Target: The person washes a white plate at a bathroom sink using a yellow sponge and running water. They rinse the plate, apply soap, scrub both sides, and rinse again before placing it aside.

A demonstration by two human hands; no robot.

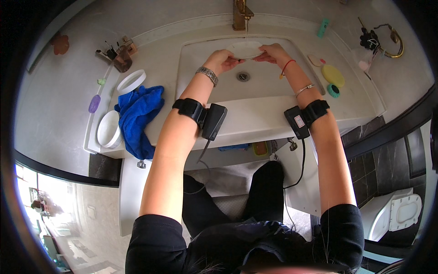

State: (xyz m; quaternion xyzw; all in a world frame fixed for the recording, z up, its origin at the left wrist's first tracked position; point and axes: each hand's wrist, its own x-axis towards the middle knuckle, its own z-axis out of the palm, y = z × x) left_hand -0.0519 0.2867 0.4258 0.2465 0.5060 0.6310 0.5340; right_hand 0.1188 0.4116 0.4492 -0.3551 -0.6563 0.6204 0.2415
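Note:
Both of my hands are over the white sink [273, 84], holding a shallow round white dish [246, 48] under the brass faucet [238, 17]. A thin stream of water falls from the spout onto the dish. My left hand [222, 61] grips its left edge, fingers curled underneath. On the opposite edge my right hand [274, 53] has its thumb on the rim and its fingers below. The drain [243, 76] lies in the basin just nearer than the dish. Whether the dish is a plate or a lid, I cannot tell.
To the left are a blue towel [139, 112], a white ring-shaped piece [131, 81], a white bowl [109, 129] and a brush holder [122, 60]. Right of the sink are a yellow oval sponge [333, 76], a teal brush [333, 90] and a teal tube [323, 28]. Below, a cabinet drawer stands open.

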